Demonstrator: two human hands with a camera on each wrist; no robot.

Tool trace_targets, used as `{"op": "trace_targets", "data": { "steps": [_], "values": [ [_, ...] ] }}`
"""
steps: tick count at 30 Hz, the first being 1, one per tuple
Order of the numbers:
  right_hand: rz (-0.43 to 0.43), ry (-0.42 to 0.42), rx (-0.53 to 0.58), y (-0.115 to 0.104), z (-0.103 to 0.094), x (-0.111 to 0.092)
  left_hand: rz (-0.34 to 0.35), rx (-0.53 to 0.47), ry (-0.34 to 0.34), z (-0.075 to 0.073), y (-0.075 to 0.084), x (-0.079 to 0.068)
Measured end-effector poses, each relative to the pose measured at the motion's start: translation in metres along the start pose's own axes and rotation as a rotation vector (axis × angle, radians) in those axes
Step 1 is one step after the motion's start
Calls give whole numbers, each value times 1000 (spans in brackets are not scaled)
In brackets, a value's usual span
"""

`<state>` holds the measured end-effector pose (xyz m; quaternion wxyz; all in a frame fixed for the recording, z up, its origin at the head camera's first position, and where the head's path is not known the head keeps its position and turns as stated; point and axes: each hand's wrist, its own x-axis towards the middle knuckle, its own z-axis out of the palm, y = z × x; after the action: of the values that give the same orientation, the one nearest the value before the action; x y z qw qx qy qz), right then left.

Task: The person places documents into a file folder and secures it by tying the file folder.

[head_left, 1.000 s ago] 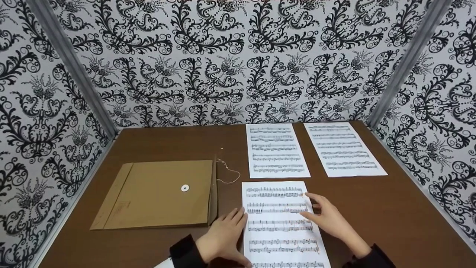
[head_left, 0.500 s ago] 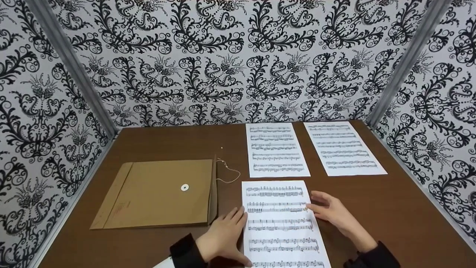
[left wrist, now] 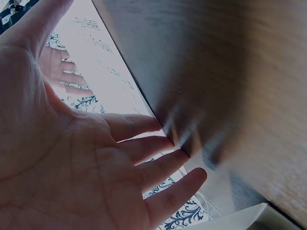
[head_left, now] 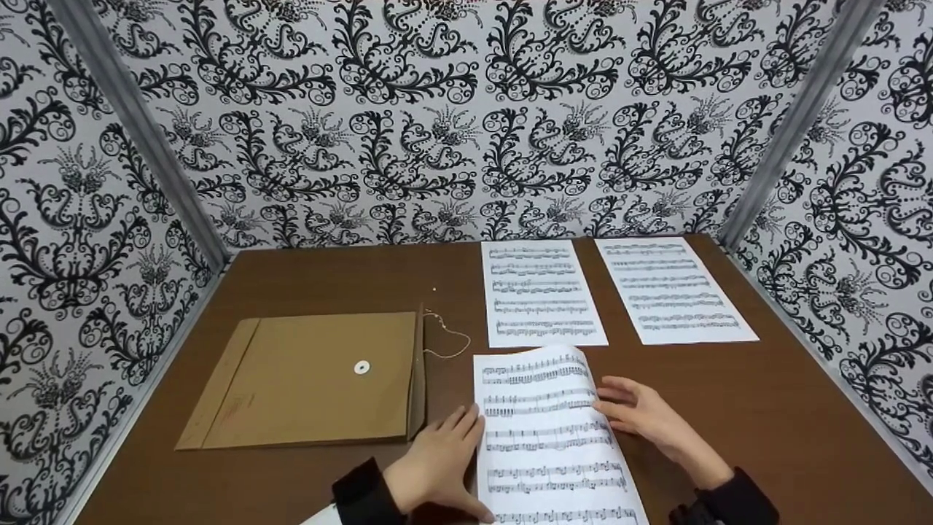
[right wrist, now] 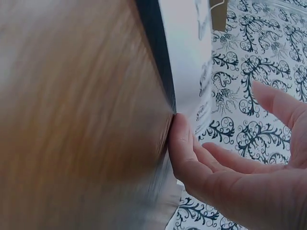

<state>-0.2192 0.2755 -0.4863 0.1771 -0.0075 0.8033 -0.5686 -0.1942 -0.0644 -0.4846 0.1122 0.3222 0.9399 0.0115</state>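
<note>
A sheet of music (head_left: 547,437) lies upright in front of me in the head view, its upper right part bulging up off the table. My left hand (head_left: 441,463) rests along its left edge, fingers straight and thumb on the lower left margin. In the left wrist view the left fingertips (left wrist: 181,154) meet the paper's edge. My right hand (head_left: 649,419) is at the right edge, fingertips against the paper. The right wrist view shows those fingertips (right wrist: 180,125) touching the lifted edge, with the thumb held apart.
A brown string-tie envelope (head_left: 328,379) lies left of the sheet, its white string (head_left: 455,343) trailing right. Two more music sheets, a left one (head_left: 543,295) and a right one (head_left: 678,292), lie at the back. Patterned walls (head_left: 466,131) enclose the brown table (head_left: 350,281).
The right hand has drawn back slightly from over the sheet to its right edge, and the sheet's upper right part has risen into a curve. The left hand has stayed put.
</note>
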Motion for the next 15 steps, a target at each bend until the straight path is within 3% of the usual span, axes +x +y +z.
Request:
{"op": "trace_targets", "data": {
  "steps": [15],
  "values": [
    [28,-110,-40,-11,23,8,21,5,15,1,-2,1]
  ]
}}
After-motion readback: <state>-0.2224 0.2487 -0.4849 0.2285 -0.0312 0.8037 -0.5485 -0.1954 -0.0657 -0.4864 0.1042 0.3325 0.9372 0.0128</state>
